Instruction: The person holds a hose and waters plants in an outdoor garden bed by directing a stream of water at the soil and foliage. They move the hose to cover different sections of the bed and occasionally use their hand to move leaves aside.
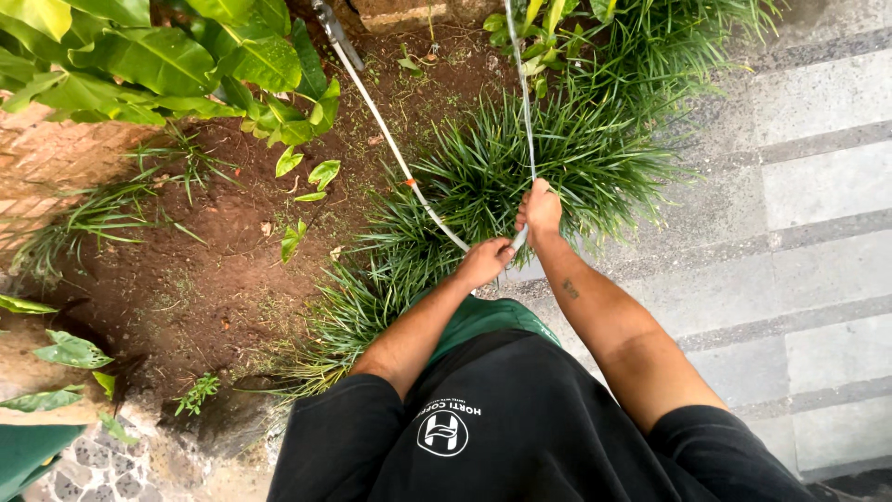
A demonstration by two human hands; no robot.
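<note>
My left hand (483,262) and my right hand (541,211) both grip a thin whitish hose (390,139) bent into a loop in front of me. One length runs up and left over the soil to a metal fitting (327,25) at the top. The other length (522,84) rises straight up from my right hand. Both hands hover over a clump of dark green grass-like plants (576,158). My black shirt and green trousers fill the bottom of the head view.
Bare brown soil (214,270) lies to the left, with broad-leaved green plants (158,56) at the upper left. Grey stone paving (808,232) runs along the right. A brick edge (46,158) sits at far left, pebbled paving (93,465) at bottom left.
</note>
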